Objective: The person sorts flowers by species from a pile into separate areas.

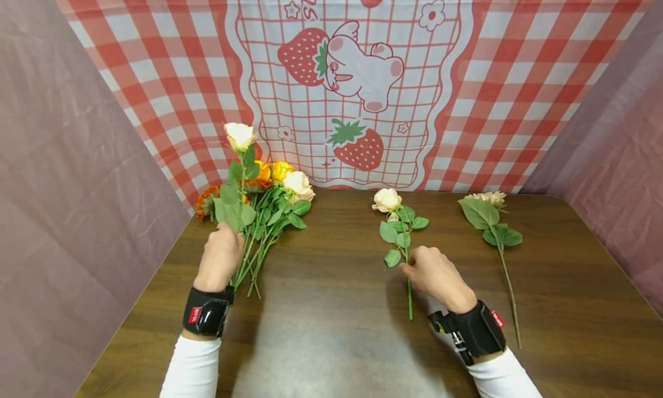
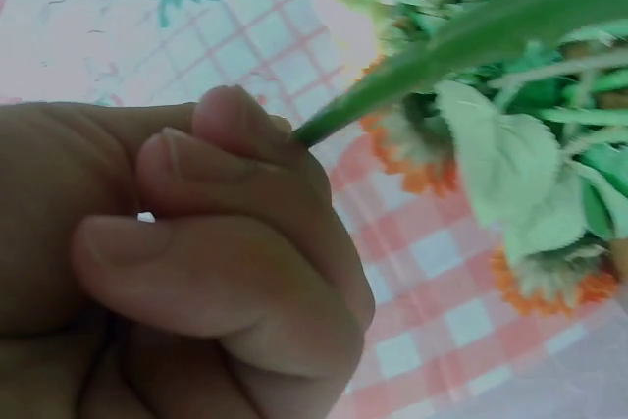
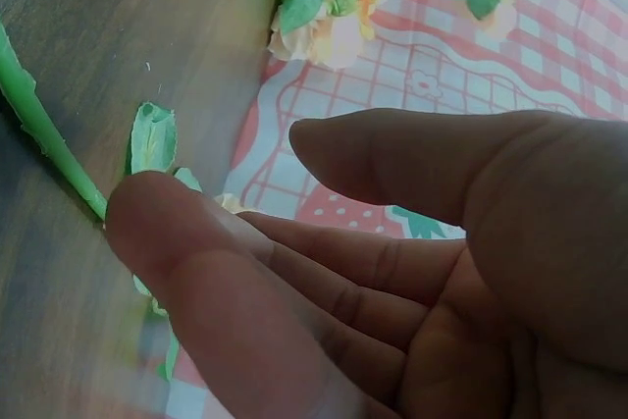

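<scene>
My left hand (image 1: 220,259) pinches the stem of a cream rose (image 1: 240,137) that stands upright at the left. In the left wrist view, the green stem (image 2: 432,61) runs out from between curled fingertips. Behind that hand lies a bunch of flowers with a pale rose (image 1: 297,185), yellow roses (image 1: 282,169) and an orange flower (image 1: 207,201). My right hand (image 1: 437,276) is over another cream rose (image 1: 387,200) lying on the table. Its index fingertip is right at that rose's stem (image 3: 61,149), with the thumb apart from the fingers.
At the right of the brown wooden table (image 1: 321,329) lies a pale flower (image 1: 487,199) with large leaves and a long stem. A red-and-white checked cloth (image 1: 497,99) hangs at the back. Pinkish fabric (image 1: 67,173) hangs at both sides.
</scene>
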The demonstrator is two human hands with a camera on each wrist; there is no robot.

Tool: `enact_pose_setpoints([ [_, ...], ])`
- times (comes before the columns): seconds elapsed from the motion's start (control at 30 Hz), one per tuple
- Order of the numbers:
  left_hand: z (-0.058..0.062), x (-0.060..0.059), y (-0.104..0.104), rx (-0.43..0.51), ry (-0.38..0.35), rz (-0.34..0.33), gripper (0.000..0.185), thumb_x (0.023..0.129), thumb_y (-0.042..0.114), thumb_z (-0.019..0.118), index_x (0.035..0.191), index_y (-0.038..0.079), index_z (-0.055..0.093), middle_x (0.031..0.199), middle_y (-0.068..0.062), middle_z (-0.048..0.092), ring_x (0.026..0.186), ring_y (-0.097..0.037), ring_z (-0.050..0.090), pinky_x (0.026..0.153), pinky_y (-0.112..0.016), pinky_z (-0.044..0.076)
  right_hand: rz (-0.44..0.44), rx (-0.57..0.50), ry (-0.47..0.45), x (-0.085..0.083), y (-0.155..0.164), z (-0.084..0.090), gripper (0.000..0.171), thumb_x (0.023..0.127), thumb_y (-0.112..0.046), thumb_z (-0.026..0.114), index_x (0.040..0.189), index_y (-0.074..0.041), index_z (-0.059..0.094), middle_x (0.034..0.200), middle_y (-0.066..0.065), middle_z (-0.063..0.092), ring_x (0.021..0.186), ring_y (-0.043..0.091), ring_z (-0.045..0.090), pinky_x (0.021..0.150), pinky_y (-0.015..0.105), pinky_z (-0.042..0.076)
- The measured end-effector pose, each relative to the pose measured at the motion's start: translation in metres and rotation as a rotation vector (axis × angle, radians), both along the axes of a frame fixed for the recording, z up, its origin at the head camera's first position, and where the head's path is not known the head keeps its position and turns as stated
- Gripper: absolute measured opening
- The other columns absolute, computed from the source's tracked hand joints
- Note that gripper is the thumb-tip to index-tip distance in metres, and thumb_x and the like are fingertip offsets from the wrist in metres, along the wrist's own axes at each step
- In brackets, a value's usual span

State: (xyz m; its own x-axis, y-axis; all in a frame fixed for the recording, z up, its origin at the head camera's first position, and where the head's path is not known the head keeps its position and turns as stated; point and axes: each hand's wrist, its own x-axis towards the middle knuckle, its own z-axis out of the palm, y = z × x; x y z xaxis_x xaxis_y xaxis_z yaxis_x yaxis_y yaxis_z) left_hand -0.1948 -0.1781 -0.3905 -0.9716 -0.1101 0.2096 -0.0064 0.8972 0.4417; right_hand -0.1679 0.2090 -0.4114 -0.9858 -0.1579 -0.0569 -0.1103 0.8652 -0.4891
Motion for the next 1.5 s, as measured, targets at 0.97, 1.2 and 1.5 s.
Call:
enact_pose_setpoints([
  [0.97,0.025,0.038,0.073,0.093,0.338,-0.381,0.01,0.1,0.006,0.054,0.105,-0.002,0.051,0.061,0.0,0.046,0.047,-0.01,0.04,0.044,-0.027,0.034,0.189,-0.234,0.217,0.021,-0.026,0.023,0.02,0.093,-0.009,0.067,0.112,-0.002,0.069,0.084,-0.001,0.071,0.071,0.007,0.062,0.061,0.025,0.049],
  [1.2,0.016,0.047,0.1,0.118,0.298,-0.517,0.006,0.101,0.007,0.054,0.104,0.003,0.052,0.068,0.002,0.052,0.054,-0.009,0.046,0.048,-0.026,0.039,0.327,-0.387,0.212,0.026,-0.039,0.023,0.027,0.093,-0.007,0.068,0.119,-0.004,0.066,0.088,-0.001,0.072,0.078,0.007,0.066,0.068,0.026,0.054],
  [1.5,-0.002,0.056,0.127,0.122,0.163,-0.694,0.006,0.102,0.009,0.052,0.107,0.006,0.051,0.069,0.005,0.049,0.056,-0.007,0.044,0.05,-0.023,0.037,0.434,-0.488,0.154,0.03,-0.053,0.012,0.05,0.093,-0.008,0.069,0.139,-0.004,0.049,0.094,0.003,0.072,0.082,0.008,0.069,0.071,0.029,0.056],
])
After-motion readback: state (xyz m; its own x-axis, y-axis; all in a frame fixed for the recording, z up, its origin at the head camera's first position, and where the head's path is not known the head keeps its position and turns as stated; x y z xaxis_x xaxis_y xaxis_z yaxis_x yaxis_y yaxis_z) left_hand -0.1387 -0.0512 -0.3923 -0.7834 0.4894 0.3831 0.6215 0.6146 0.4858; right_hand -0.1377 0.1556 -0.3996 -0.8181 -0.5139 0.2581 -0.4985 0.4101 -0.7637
